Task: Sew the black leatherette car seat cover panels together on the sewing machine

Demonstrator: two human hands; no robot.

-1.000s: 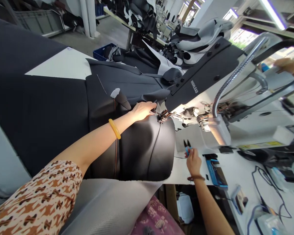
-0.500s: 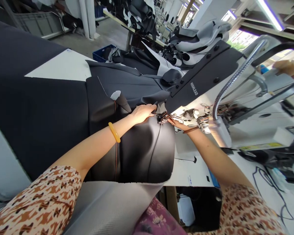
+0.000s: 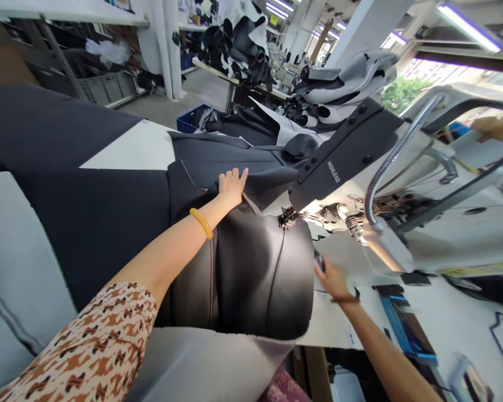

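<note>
A black leather-like seat cover [image 3: 251,268] with an orange-stitched seam lies bunched under the sewing machine [image 3: 343,167]. My left hand [image 3: 233,187], a yellow bangle at its wrist, is on a fold of this cover left of the presser foot [image 3: 288,216]. Its fingers curl over the material, with the tips partly hidden. My right hand [image 3: 332,277] is beside the cover's right edge, below the needle area, somewhat blurred. Its fingers are closed round a small dark tool [image 3: 319,260] with a bluish part; its kind is unclear.
The machine's lit lamp [image 3: 388,245] hangs right of the needle on a bendable metal neck. A blue-edged tray [image 3: 408,329] lies on the white table at right. Beyond the machine are piled cover pieces [image 3: 347,84] and a blue crate [image 3: 190,120].
My left hand has moved from beside the presser foot up and left onto the fold. My right hand has come away from the needle area, downward, with the small tool. The view has shifted.
</note>
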